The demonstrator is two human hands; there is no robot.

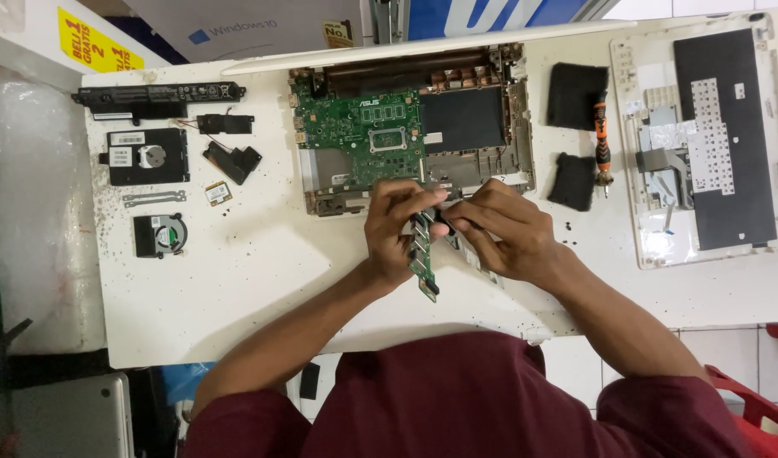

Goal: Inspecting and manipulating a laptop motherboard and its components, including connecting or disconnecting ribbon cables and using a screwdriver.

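My left hand (397,229) and my right hand (499,229) meet just in front of an opened laptop base (516,127). Both grip a narrow green circuit board (423,263) that hangs down between them toward me. My right fingertips also pinch a small black part at the board's upper end. The laptop base shows a green mainboard (359,127) and a black panel. Its near edge is partly hidden behind my fingers.
On the white table (236,280), left: a long black battery (160,95), hard drive (147,157), two black speakers (232,161), small card, metal bracket, cooling fan (160,235). Right: two black pads, an orange-black screwdriver (602,140), a keyboard cover (711,127). Red chair at bottom right.
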